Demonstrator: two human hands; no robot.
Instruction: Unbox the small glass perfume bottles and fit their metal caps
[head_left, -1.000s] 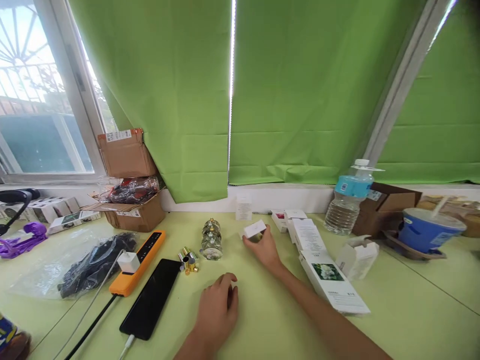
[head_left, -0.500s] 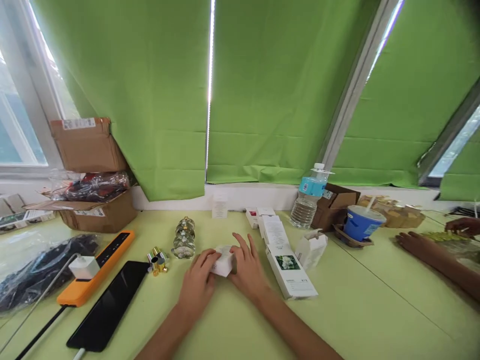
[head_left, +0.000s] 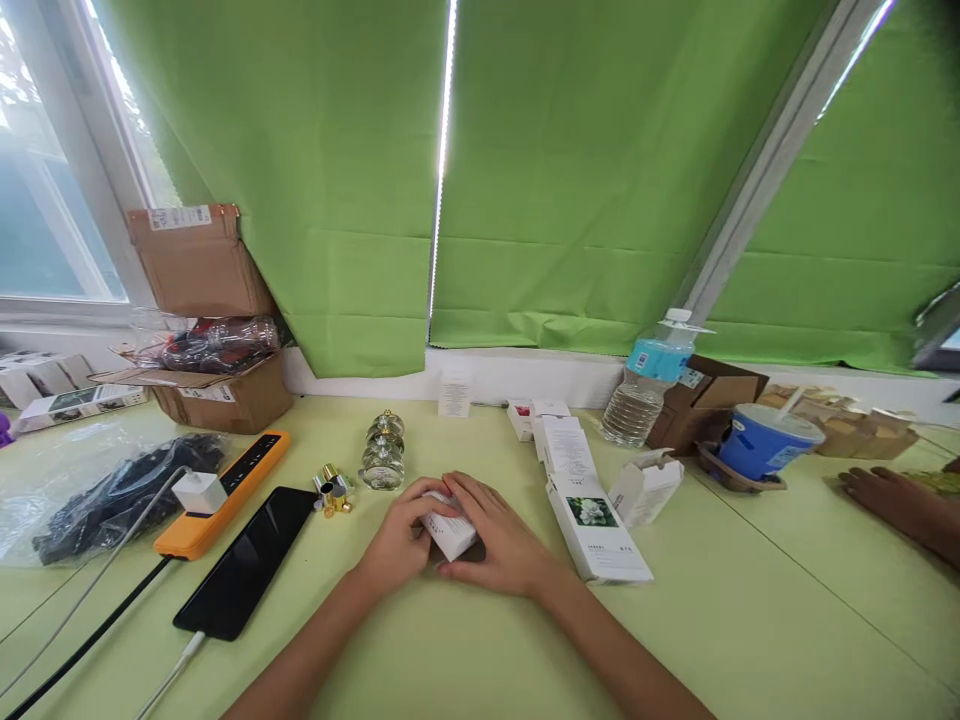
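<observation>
Between my two hands is a small white carton [head_left: 450, 533], tilted, with faint print on its side. My left hand [head_left: 401, 540] closes on its left side, thumb and fingers bent around it. Over the top and right side curls my right hand [head_left: 499, 535], its fingers closed on the carton too. Glass perfume bottles [head_left: 383, 455] with gold tops stand in a row just beyond my left hand. Loose gold and silver caps [head_left: 331, 490] lie left of them. Right of my right hand lies a white box with a flower picture [head_left: 600, 530].
An opened white box [head_left: 646, 487], a water bottle [head_left: 637, 390] and a blue cup [head_left: 769, 440] stand to the right. A phone [head_left: 247, 560], an orange power strip [head_left: 217, 505] and cables lie left. Another person's hand [head_left: 892, 505] rests at far right.
My right hand's raised fingers have come down and wrapped over the carton. The carton has turned in my hands, and the camera view has shifted slightly.
</observation>
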